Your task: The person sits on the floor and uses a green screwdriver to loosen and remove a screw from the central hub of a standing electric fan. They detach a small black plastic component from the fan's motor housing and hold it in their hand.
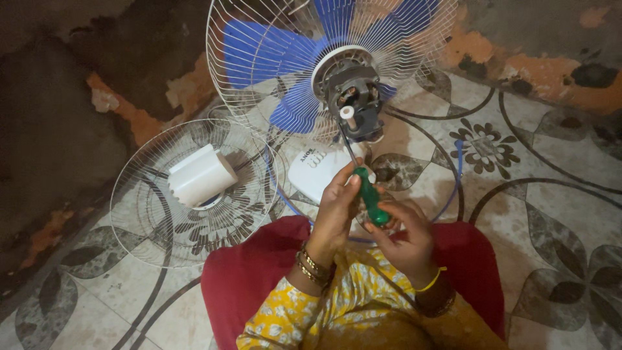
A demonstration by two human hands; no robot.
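Below the fan motor [353,97], both hands' grips close around the green screwdriver [369,194]: left hand [337,207], right hand [405,236].

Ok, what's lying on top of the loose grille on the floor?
On the loose grille rests a white ribbed motor cover, lying on its side near the centre. The cover hides the grille's hub beneath it.

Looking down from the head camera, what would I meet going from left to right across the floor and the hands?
Loose wire fan guard → white motor cover lying on it → left hand → green-handled screwdriver → right hand → dark flower pattern on the floor tile.
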